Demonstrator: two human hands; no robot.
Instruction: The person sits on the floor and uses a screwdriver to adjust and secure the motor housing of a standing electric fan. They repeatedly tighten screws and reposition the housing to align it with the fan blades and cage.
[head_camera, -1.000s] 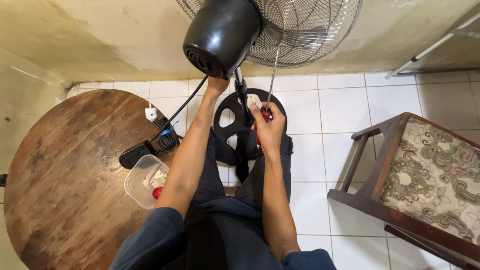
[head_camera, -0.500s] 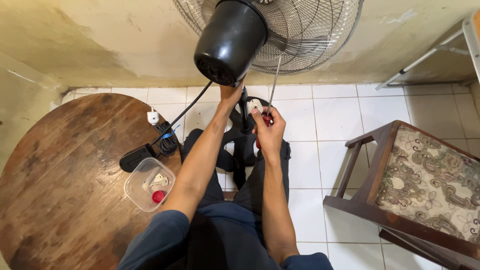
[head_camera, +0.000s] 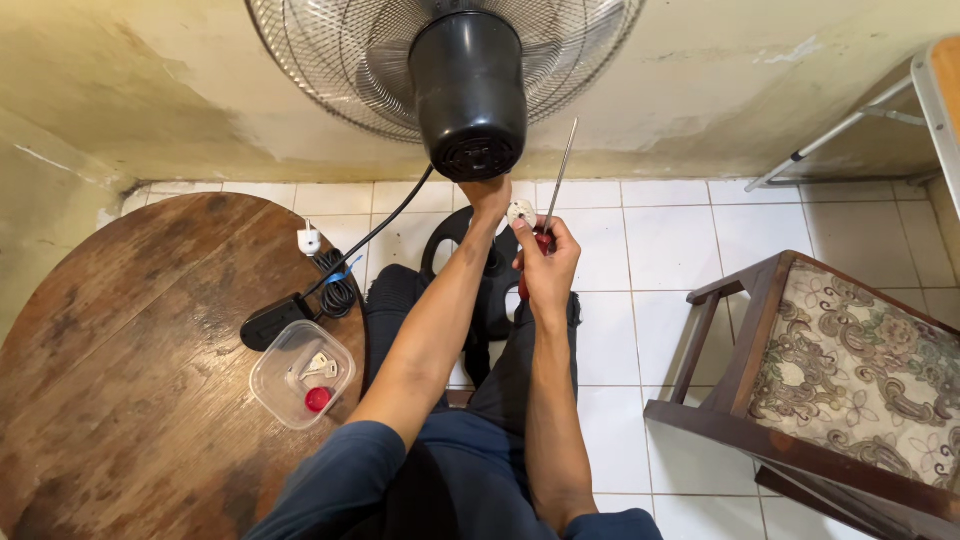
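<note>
Raised since the earlier frame: both hands, now just under the black fan motor housing (head_camera: 470, 95). Right hand (head_camera: 548, 262): fingers closed around a red-handled screwdriver (head_camera: 553, 190), thin metal shaft pointing up beside the housing. Left hand (head_camera: 490, 193): at the housing's underside, grip not discernible. Small white round part (head_camera: 520, 211): between the hands, touching both. Round wooden desk (head_camera: 120, 380): clear plastic container (head_camera: 302, 373), coiled black cord (head_camera: 335, 285).

home room | tiled floor (head_camera: 660, 240) | upholstered wooden chair (head_camera: 850, 380) | round wooden table (head_camera: 130, 370)

Navy sleeves (head_camera: 330, 480), dark trousers (head_camera: 520, 370)
</note>
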